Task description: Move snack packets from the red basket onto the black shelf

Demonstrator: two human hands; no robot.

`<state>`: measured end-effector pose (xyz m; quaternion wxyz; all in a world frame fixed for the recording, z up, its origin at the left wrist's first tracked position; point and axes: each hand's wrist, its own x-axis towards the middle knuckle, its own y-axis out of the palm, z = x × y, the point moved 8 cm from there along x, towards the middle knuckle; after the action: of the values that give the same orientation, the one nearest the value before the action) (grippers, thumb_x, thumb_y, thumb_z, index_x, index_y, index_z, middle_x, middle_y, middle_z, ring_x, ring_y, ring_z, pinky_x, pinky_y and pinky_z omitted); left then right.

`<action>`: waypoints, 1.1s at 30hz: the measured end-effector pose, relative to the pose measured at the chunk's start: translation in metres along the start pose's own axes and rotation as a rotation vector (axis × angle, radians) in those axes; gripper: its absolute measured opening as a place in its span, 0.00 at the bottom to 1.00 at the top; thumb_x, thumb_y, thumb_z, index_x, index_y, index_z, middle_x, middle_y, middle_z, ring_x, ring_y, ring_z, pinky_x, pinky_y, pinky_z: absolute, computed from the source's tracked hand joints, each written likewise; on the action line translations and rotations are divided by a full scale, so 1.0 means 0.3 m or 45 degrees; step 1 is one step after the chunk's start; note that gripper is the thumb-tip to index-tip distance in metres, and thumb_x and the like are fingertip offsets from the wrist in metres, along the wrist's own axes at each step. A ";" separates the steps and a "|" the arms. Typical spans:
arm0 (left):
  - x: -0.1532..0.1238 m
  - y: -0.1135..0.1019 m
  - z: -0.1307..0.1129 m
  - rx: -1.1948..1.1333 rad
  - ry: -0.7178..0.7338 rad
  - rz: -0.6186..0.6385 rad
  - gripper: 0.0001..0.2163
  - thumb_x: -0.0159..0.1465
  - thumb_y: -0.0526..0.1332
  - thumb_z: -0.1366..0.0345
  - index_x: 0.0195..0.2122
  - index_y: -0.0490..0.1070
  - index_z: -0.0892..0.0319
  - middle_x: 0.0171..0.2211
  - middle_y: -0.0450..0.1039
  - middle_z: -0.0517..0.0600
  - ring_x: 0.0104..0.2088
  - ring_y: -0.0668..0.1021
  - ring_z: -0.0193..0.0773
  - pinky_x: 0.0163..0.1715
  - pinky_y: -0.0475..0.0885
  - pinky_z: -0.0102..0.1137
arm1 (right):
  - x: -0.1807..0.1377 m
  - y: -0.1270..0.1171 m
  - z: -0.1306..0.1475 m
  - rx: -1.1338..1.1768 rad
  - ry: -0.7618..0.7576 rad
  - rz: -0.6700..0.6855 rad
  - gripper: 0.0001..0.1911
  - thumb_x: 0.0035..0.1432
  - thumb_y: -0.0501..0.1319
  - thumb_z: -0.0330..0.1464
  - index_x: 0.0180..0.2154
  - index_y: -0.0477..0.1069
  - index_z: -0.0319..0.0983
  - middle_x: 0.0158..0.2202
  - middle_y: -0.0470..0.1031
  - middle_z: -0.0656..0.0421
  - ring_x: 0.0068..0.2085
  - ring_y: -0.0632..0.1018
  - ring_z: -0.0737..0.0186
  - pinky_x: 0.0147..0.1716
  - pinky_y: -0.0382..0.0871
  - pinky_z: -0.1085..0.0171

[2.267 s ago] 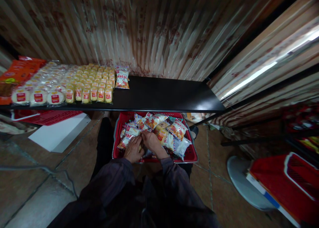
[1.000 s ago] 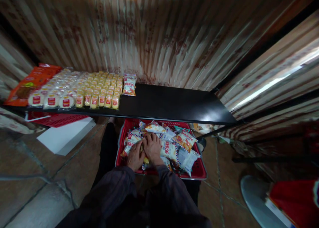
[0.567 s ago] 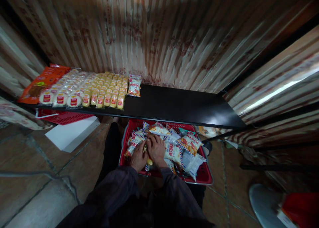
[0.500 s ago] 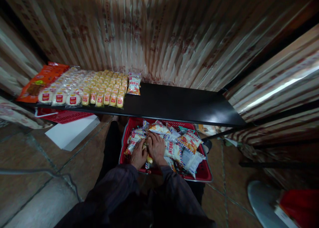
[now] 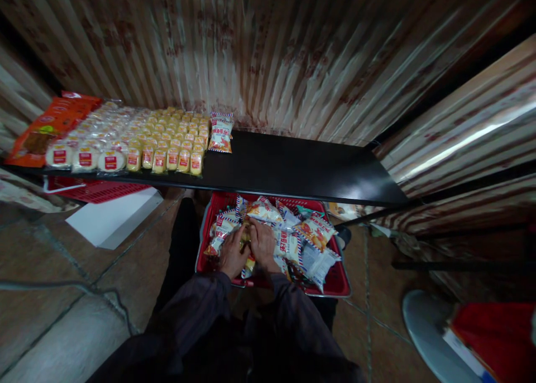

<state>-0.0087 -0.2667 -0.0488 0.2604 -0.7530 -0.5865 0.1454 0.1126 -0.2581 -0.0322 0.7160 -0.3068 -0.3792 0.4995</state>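
Note:
My left hand (image 5: 233,253) and my right hand (image 5: 263,245) are close together inside a red plastic basket (image 5: 341,285). Their fingers are curled around a small yellowish snack packet (image 5: 245,235), which they partly cover. Another packet (image 5: 249,266) with yellow on it shows below, between the wrists. Around both hands lie several white snack bags (image 5: 318,264) with striped edges and orange pictures. The basket stands on the floor, below the front edge of a black shelf (image 5: 285,165).
On the shelf's left half are rows of yellow wrapped cakes (image 5: 171,158), round white wrapped cakes (image 5: 85,158) and an orange bag (image 5: 48,129). One white snack bag (image 5: 220,133) stands beside them. Below are another red basket (image 5: 104,191) and a white box (image 5: 115,218).
The view has shifted slightly, so the shelf and basket sit a little higher and further left. My hands stay in the basket and have drawn slightly around the yellowish packet.

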 end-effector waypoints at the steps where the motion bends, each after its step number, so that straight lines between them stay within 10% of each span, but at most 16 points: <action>1: 0.001 -0.003 -0.007 0.002 0.020 -0.013 0.24 0.59 0.57 0.69 0.58 0.62 0.58 0.55 0.69 0.57 0.57 0.70 0.46 0.57 0.66 0.45 | -0.001 -0.002 0.001 0.005 -0.001 -0.008 0.23 0.66 0.44 0.36 0.49 0.72 0.35 0.45 0.79 0.51 0.46 0.76 0.56 0.51 0.62 0.58; 20: 0.082 -0.065 0.082 -0.629 -0.401 -0.237 0.19 0.64 0.52 0.49 0.36 0.72 0.59 0.32 0.77 0.50 0.32 0.78 0.38 0.35 0.73 0.33 | 0.003 -0.019 0.045 0.131 -0.227 0.119 0.21 0.61 0.51 0.34 0.53 0.70 0.38 0.51 0.76 0.54 0.51 0.74 0.56 0.54 0.64 0.55; 33: 0.116 -0.057 0.098 -1.074 -0.623 -0.107 0.25 0.54 0.58 0.40 0.34 0.70 0.61 0.24 0.74 0.48 0.24 0.78 0.37 0.26 0.72 0.30 | 0.068 0.008 0.003 0.489 0.029 0.121 0.16 0.60 0.55 0.38 0.45 0.75 0.41 0.44 0.80 0.54 0.45 0.79 0.56 0.49 0.71 0.55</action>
<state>-0.0284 -0.2240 -0.0603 -0.2073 -0.7121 -0.6683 0.0571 0.1151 -0.2381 -0.0290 0.7411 -0.1877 -0.2538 0.5925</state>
